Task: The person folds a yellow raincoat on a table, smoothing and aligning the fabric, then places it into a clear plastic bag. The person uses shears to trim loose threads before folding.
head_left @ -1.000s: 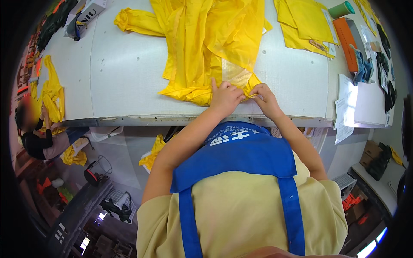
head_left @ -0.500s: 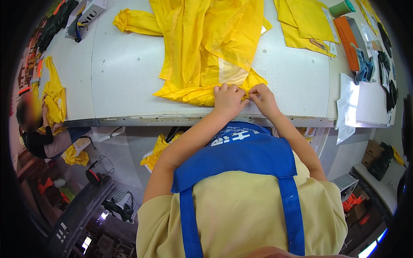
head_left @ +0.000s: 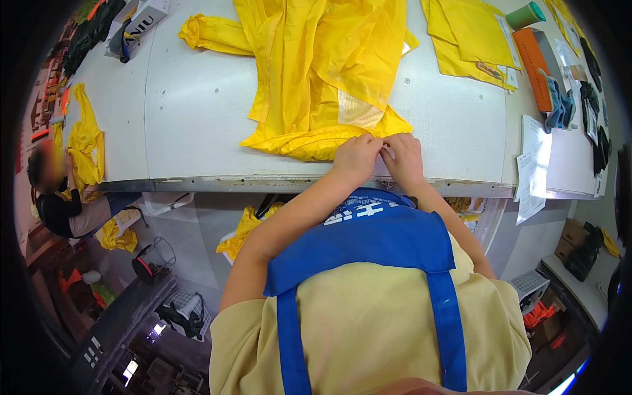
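A yellow rain jacket [head_left: 289, 72] of thin, shiny cloth lies spread on the table, one sleeve [head_left: 217, 35] out to the left. Its near edge is bunched into a rolled fold just short of the table's front edge. My left hand [head_left: 355, 159] is closed on the right end of that fold, fingertips pinching the cloth. Close beside it, my right hand [head_left: 403, 158] also has its fingers closed at the jacket's near right corner, the two hands' fingertips almost meeting. A pale mesh-like panel [head_left: 359, 110] shows just beyond them. What lies under my fingers is hidden.
Flat yellow pieces [head_left: 471, 39] lie at the far right, near a green spool [head_left: 525, 15] and an orange box [head_left: 532, 69]. Paper sheets [head_left: 532, 164] hang over the front edge. At far left a co-worker [head_left: 66, 204] handles another yellow garment [head_left: 85, 145].
My right hand has turned inward and come closer to my left. Both hands remain at the fold's right end, the fingers now nearer together. The jacket shifts slightly right in view with the whole scene.
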`<state>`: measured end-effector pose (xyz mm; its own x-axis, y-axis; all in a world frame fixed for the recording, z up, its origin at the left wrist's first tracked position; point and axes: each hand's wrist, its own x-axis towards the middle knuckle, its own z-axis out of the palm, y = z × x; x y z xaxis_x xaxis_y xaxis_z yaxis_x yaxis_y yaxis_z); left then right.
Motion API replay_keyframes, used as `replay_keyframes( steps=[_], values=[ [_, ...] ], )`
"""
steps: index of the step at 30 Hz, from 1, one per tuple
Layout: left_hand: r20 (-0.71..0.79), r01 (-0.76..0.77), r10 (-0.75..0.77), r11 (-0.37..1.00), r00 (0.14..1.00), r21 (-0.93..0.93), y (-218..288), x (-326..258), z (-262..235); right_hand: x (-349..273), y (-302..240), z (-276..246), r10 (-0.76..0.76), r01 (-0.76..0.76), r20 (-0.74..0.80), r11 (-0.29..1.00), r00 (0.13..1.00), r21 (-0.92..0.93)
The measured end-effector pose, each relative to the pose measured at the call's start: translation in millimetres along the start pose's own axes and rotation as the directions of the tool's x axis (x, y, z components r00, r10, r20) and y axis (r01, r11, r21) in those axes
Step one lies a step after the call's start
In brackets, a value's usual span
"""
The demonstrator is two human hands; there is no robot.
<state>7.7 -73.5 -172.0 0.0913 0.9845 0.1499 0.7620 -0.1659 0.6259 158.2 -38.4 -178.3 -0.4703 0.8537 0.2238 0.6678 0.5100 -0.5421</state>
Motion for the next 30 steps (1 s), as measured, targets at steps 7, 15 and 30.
replay_keyframes(
  steps=[7, 15, 30],
  values=[
    [0.011, 0.227, -0.229, 0.955, 0.973, -0.192, 2, -2, -3, 6, 3, -7, -0.113, 0.115, 0.041, 0.992, 0.993, -0.045],
    [-0.034, 0.315, -0.325, 0.934, 0.945, -0.167, -2, -4, -43, 19, -2, -22, -0.123, 0.125, 0.028, 0.991, 0.992, -0.055],
    [-0.296, 0.366, -0.331, 0.928, 0.896, 0.072, -45, -21, -65, 33, 5, -29, -0.073, 0.076, 0.147, 0.997, 0.986, -0.015]
  ],
)
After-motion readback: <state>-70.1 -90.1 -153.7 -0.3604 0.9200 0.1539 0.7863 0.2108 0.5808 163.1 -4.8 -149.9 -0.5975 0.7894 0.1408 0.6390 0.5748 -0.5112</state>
